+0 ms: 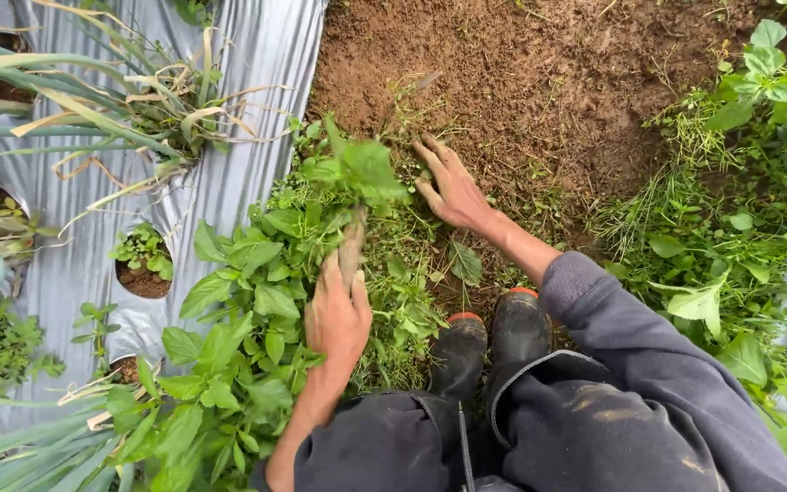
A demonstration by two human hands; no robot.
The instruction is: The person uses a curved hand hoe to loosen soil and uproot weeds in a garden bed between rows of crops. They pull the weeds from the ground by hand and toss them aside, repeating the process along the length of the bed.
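Outdoor garden bed: brown soil at top, silver plastic sheet w/ planting holes at left, thick weeds in the middle & right. Left hand grips a weed, fingers closed on its stem, leaves blurred. Right hand lies on the ground just beside, fingers half spread, holding nothing. Boots partly hidden by knees.

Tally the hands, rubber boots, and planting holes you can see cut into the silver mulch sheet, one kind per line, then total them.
Hands: 2, left hand and right hand
Rubber boots: 2
Planting holes in the mulch sheet, clearly visible: 3
Total: 7
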